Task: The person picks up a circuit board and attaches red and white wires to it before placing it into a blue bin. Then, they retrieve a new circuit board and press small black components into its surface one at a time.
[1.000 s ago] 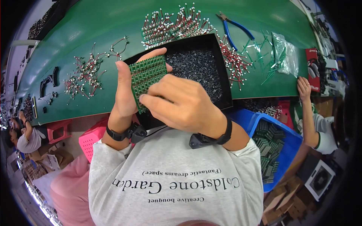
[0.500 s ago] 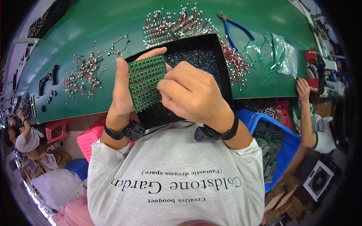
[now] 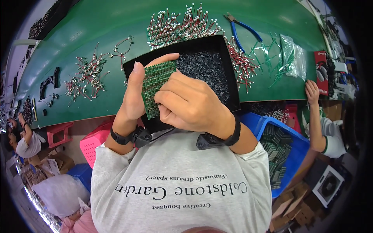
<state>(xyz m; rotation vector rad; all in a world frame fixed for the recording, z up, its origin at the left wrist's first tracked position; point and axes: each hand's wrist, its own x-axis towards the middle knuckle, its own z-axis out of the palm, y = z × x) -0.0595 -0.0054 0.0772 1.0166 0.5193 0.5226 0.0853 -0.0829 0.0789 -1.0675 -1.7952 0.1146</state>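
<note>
My left hand (image 3: pixel 134 95) grips a green circuit board panel (image 3: pixel 155 77) by its edges, thumb at the left side and fingers around the far edge. Rows of small parts cover the panel, which is tilted above a black tray (image 3: pixel 232 83). Over the panel's right half, my right hand (image 3: pixel 190 103) is closed with thumb and forefinger pinched together at the board's surface. Whatever lies in that pinch is too small to make out. Many tiny dark components (image 3: pixel 206 72) fill the tray's far right part.
Boards with red wires (image 3: pixel 167 29) stand behind the tray. Blue-handled cutters (image 3: pixel 243 33), a clear plastic bag (image 3: pixel 293 58) and wired pieces (image 3: pixel 87 75) lie on the green table (image 3: pixel 128 19). A blue bin (image 3: pixel 289 167) of boards sits at right. A co-worker's hand (image 3: pixel 312 92) rests on the table edge.
The panel and my left hand have shifted slightly right and tilted more. My right hand has moved a little left across the board, still pinched.
</note>
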